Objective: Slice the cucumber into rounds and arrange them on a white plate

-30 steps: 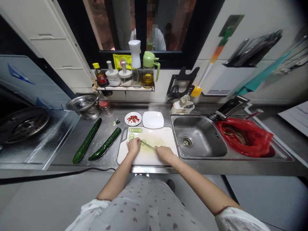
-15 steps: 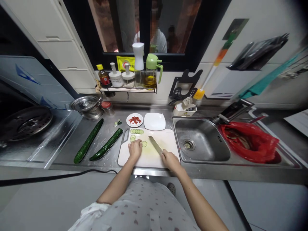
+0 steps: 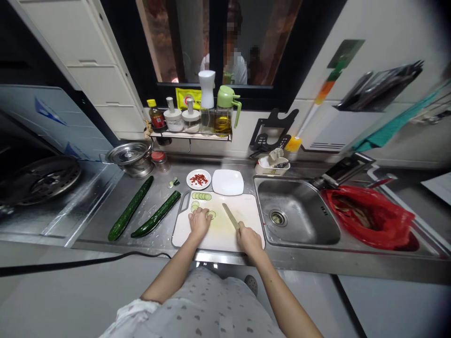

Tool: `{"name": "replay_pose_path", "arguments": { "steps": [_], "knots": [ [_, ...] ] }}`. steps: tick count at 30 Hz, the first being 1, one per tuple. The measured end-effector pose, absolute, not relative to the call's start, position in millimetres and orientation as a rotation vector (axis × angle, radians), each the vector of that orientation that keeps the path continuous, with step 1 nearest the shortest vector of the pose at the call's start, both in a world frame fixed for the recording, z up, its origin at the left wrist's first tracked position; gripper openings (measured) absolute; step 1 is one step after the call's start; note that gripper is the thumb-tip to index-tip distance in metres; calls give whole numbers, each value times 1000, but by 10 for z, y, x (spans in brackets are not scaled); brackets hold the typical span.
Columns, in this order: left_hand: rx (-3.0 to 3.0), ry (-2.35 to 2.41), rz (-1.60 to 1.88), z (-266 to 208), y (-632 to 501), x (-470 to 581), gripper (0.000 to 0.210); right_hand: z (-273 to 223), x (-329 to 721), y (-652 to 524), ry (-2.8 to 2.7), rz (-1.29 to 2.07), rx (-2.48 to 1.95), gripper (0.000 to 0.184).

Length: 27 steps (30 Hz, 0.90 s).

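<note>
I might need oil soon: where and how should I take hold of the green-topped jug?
Probably by its green handle, coming from the right: the jug stands upright on the shelf, handle jutting right, while a bottle crowds its left.

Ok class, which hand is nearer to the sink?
Right. The right hand, holding the knife, is just left of the sink; the left hand is farther left, by the cucumber slices.

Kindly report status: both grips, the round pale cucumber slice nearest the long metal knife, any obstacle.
Right grip holding metal knife. Left grip beside pale cucumber slice. Possible obstacle: left grip itself.
</note>
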State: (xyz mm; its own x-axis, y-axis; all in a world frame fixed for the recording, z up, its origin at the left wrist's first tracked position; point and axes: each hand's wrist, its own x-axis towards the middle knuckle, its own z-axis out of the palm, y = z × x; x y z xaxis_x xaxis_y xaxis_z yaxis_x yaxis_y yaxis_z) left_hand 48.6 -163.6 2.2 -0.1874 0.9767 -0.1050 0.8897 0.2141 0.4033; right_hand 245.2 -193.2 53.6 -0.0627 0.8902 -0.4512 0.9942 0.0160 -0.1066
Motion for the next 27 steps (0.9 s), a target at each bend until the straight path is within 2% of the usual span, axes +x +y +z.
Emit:
{"name": "replay_pose_path", "arguments": {
  "steps": [11, 18, 27],
  "knots": [
    [1518, 2122, 475, 94, -1609, 513, 10, 544, 2374, -1911, 1996, -641, 1890, 33],
    [1223, 2135, 679, -3, -1741, 125, 12, 519, 2379, -1890, 2001, -645, 1874, 32],
    [1095, 2251, 698, -63, -1559, -205, 16, 558, 2365, -1891, 2002, -620, 1854, 31]
  ]
}}
